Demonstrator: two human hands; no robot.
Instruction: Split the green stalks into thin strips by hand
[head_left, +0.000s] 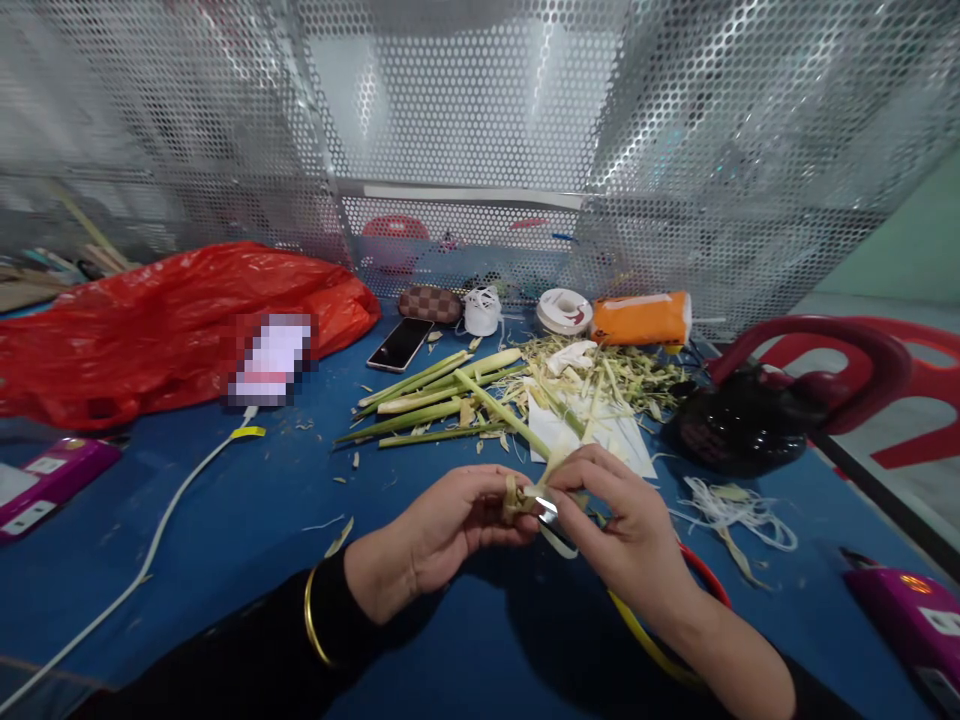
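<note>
Just in front of me, my left hand (457,525) is closed around a small woven piece of pale leaf strips (512,498). Fingers and thumb of my right hand (626,515) pinch a pale leaf strip (553,462) right beside it. A shiny metal piece (546,508) shows between the two hands; its kind cannot be made out. Below the hands, the end of a light strip (561,543) hangs down. Beyond them lie several green-yellow stalks (427,410) and a heap of leaf scraps (637,375), partly over white paper (622,440).
Left are a red plastic bag (165,330), a phone (271,355) on a white cable (172,510) and a purple power strip (67,480). A dark phone (401,344), a ribbon spool (564,311) and an orange packet (641,318) lie behind; a black kettle (739,425) stands right.
</note>
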